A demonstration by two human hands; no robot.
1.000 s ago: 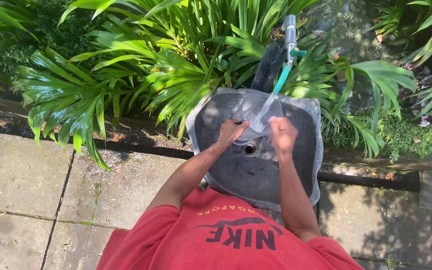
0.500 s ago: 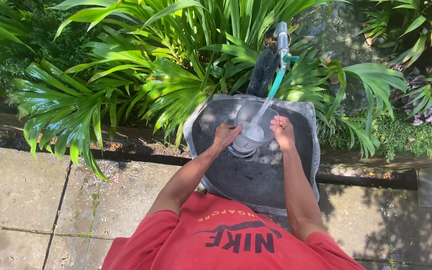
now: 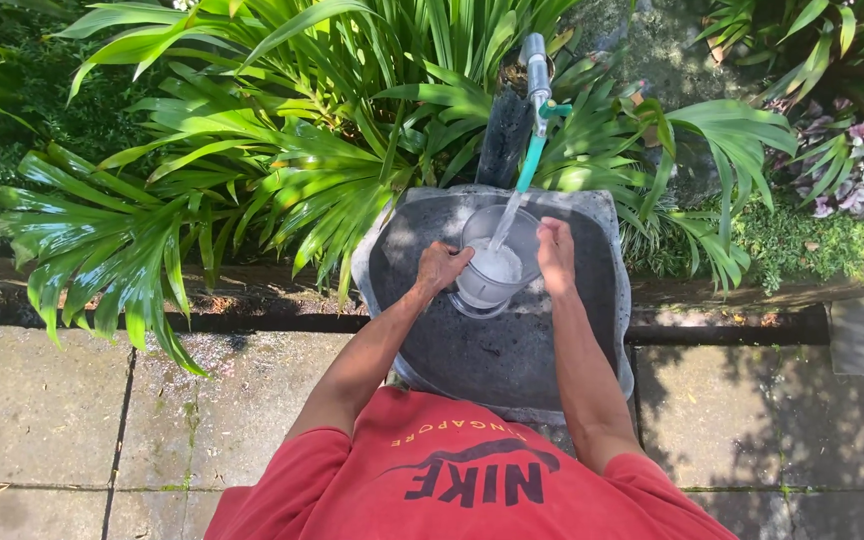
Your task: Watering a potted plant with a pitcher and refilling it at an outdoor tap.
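A clear plastic jug stands upright in a dark stone basin. My left hand grips its left side and my right hand grips its right side. Water runs from a metal tap through a short green hose into the jug, where it foams white.
Broad green palm leaves crowd behind and left of the basin. Pink-flowered plants grow at the right. Wet paving slabs lie in front, with a dark gutter along the bed's edge.
The jug has gone from tilted to upright in the basin and holds more foaming water. Both hands stay on its sides. My view has shifted a little to the right.
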